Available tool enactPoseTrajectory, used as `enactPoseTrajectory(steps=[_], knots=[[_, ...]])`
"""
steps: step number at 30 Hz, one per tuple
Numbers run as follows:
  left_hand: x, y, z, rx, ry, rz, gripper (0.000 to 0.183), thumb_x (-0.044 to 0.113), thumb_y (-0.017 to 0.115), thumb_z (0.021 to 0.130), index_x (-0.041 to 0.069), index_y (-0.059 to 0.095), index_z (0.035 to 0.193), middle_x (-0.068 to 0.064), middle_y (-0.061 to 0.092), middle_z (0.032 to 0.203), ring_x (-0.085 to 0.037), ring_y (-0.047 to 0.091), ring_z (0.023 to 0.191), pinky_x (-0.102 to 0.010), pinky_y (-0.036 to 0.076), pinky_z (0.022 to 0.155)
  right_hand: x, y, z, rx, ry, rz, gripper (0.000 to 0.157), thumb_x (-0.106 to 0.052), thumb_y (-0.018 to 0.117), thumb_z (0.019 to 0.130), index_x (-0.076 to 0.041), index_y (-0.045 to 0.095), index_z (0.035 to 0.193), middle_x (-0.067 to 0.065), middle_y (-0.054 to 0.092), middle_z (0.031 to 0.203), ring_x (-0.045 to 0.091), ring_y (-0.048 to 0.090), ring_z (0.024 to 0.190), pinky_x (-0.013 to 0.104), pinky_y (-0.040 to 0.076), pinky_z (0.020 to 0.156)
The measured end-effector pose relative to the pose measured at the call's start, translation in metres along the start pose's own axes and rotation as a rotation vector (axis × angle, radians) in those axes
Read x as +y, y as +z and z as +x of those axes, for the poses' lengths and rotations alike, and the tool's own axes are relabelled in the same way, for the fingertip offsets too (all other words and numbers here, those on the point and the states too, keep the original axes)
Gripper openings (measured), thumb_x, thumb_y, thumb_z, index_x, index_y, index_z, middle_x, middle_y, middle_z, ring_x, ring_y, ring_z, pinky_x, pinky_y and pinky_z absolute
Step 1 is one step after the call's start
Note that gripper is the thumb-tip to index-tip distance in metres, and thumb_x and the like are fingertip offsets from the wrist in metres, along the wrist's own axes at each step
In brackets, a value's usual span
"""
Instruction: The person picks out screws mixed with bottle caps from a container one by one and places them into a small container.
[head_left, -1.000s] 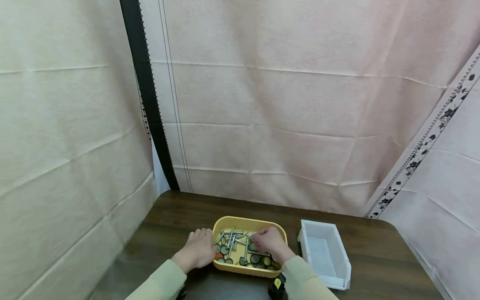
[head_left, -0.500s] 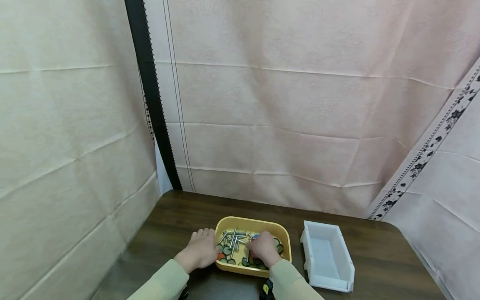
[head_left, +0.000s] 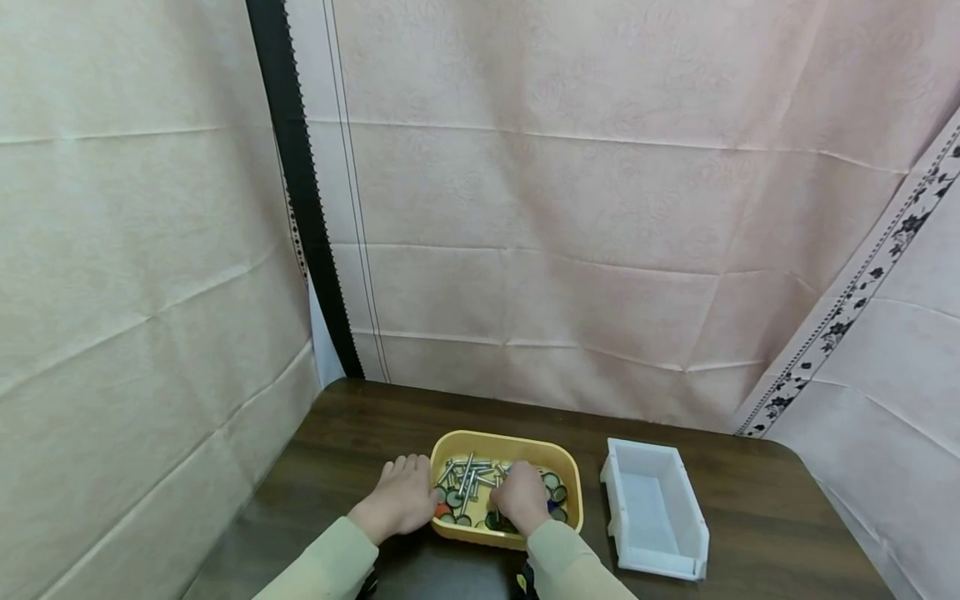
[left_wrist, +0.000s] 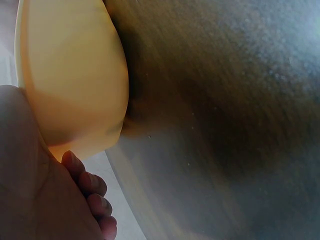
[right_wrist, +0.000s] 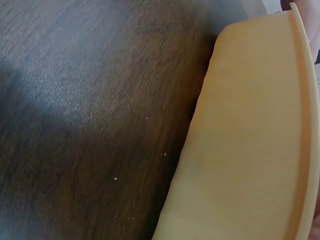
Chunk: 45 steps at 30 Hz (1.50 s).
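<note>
A yellow plastic tray (head_left: 564, 458) stands on the table, holding several silver bolts (head_left: 467, 479) and several round caps that look like bottle caps (head_left: 453, 498), one of them orange-red (head_left: 441, 509). My left hand (head_left: 401, 497) lies against the tray's left side with its fingers pointing forward; in the left wrist view, the fingers (left_wrist: 92, 184) are beside the tray's outer wall (left_wrist: 75, 75). My right hand (head_left: 522, 497) reaches down into the tray among the bolts and caps. Its fingertips are hidden, so whether they hold anything does not show. The right wrist view shows mainly the tray's outer wall (right_wrist: 250, 125).
A white rectangular bin (head_left: 652, 508) stands to the right of the tray on the dark wooden table (head_left: 375, 417). Pale cloth curtains (head_left: 562, 208) hang behind the table and along its sides.
My right hand has moved left and toward the tray's middle, uncovering caps at the right end. A blue piece first showed behind the hand, then at its right. My left hand stays by the tray.
</note>
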<state>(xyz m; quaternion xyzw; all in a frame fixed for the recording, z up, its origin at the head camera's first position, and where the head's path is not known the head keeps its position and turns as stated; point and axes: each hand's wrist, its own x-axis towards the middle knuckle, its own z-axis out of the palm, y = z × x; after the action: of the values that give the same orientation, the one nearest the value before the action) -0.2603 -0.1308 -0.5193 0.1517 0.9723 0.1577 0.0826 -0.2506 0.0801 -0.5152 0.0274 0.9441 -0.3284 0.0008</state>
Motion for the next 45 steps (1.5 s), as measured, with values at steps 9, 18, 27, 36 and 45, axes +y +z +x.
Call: enactPoseTrajectory(steps=[9,18,27,36,45], knots=[[0.002,0.001,-0.001,0.01,-0.003,-0.004,0.03,0.035,0.052,0.095,0.007,0.047,0.106,-0.005,0.042,0.091,-0.025,0.034,0.085,-0.046,0.027,0.08,0.004,-0.005,-0.003,-0.049,-0.014,0.109,0.04,-0.003,0.069,0.075,-0.018,0.041,0.05,-0.006,0.035,0.042,0.012,0.032,0.037,0.027,0.029,0.038],[0.003,-0.001,-0.004,0.021,-0.004,-0.013,0.03,0.034,0.051,0.096,0.006,0.047,0.107,-0.005,0.042,0.09,-0.025,0.034,0.084,-0.046,0.028,0.079,0.008,-0.017,0.0,-0.145,-0.012,0.238,0.042,-0.006,0.063,0.083,-0.018,0.041,0.049,-0.007,0.037,0.042,0.01,0.035,0.036,0.026,0.029,0.04],[0.005,-0.003,-0.005,0.013,-0.005,-0.005,0.03,0.035,0.052,0.096,0.007,0.047,0.106,-0.004,0.042,0.09,-0.024,0.034,0.083,-0.045,0.028,0.079,0.011,-0.049,0.0,-0.194,-0.048,0.513,0.01,-0.005,0.061,0.089,0.004,0.065,0.085,0.014,0.064,0.079,0.024,0.064,0.065,0.041,0.055,0.063],[0.003,0.0,-0.002,-0.019,-0.012,-0.009,0.026,0.037,0.053,0.096,0.012,0.046,0.099,-0.004,0.042,0.091,-0.025,0.036,0.086,-0.046,0.028,0.079,0.031,-0.07,0.005,-0.241,0.01,0.566,0.019,-0.011,0.059,0.093,0.006,0.063,0.099,0.019,0.063,0.094,0.026,0.063,0.076,0.045,0.054,0.071],[0.004,-0.001,-0.001,-0.01,-0.007,-0.014,0.025,0.036,0.053,0.096,0.013,0.044,0.093,-0.004,0.041,0.089,-0.025,0.035,0.085,-0.045,0.027,0.078,0.045,-0.096,0.007,-0.146,0.021,0.522,0.026,-0.016,0.062,0.093,0.006,0.064,0.106,0.019,0.064,0.101,0.033,0.066,0.088,0.043,0.054,0.075]])
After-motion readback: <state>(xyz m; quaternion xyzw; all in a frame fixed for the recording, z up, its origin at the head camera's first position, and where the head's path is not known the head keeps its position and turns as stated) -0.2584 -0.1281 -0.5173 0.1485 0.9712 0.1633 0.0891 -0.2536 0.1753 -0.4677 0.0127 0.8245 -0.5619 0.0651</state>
